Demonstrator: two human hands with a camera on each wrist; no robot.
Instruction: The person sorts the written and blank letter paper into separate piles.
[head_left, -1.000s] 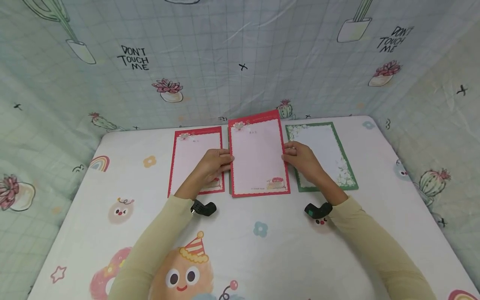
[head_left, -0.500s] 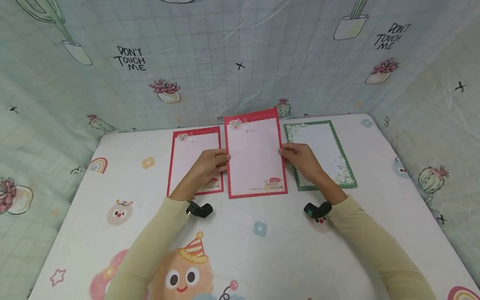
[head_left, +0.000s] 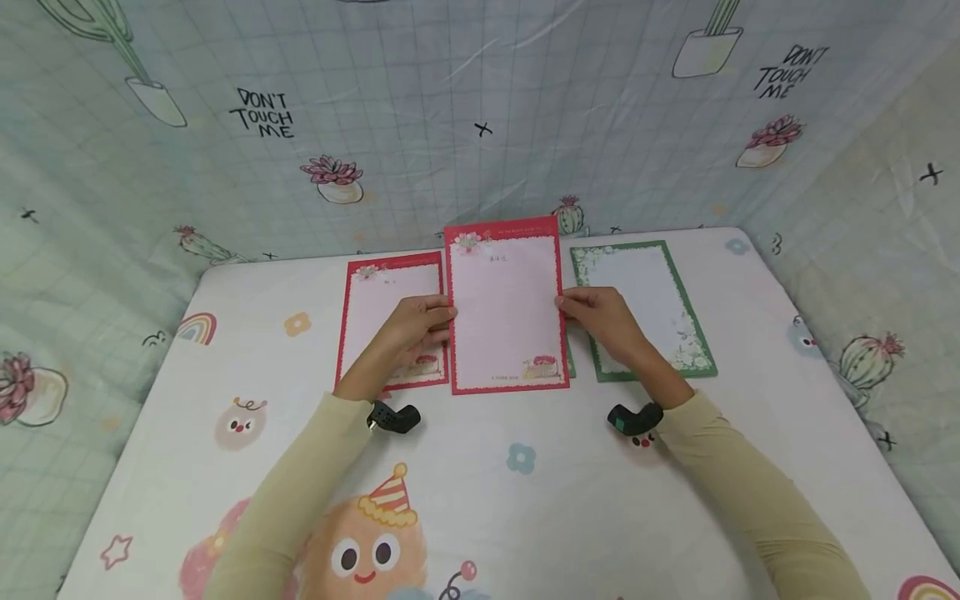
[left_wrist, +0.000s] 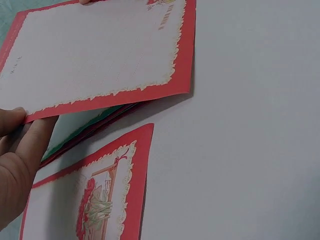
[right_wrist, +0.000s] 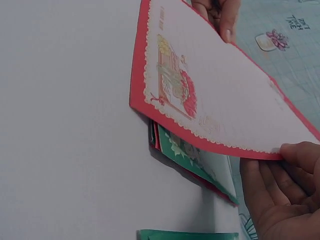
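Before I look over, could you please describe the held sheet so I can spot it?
Look above the white table, between left hand and right hand. They grip the red-bordered sheet by its side edges. It is raised, while the red-edged left sheet and green-edged right sheet lie flat.

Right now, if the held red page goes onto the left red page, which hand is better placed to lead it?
Probably the left hand: it pinches the held red page by its left edge, close to the left red page. The right hand pinches the opposite edge, nearer the right green page.
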